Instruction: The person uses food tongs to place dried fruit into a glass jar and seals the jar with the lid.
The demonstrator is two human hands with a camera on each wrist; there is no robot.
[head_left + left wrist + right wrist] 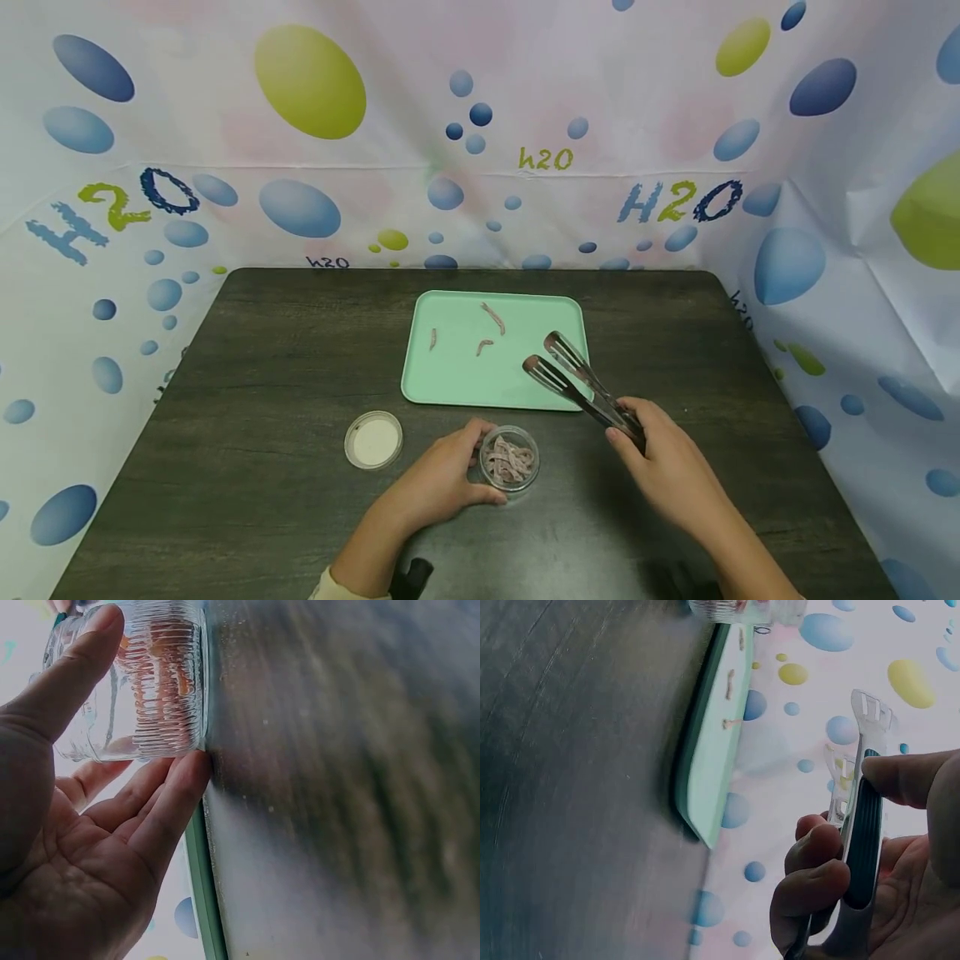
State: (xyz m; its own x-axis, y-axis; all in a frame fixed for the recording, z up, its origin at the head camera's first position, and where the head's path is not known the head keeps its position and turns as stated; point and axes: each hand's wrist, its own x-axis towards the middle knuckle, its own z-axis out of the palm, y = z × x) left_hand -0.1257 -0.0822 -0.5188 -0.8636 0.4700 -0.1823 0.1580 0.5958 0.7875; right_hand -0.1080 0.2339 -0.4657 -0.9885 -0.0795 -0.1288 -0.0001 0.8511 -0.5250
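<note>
My left hand (438, 483) holds a small ribbed glass jar (537, 457) on the table, thumb on one side and fingers on the other. Inside the jar lies a tangle of pale pinkish-brown strips (508, 460). With my right hand (667, 462) I grip a pair of tongs (630, 427) by their dark handles. The slotted tips stand apart over the right part of a mint-green tray (450, 387), with nothing between them. Three such strips are spread on the tray: a long one (493, 318), a bent one (483, 346) and a short one (432, 338).
A round lid (374, 440) lies on the dark table (247, 433), left of the jar. Behind and at both sides of the table hangs a white sheet (405, 67) with blue and green dots.
</note>
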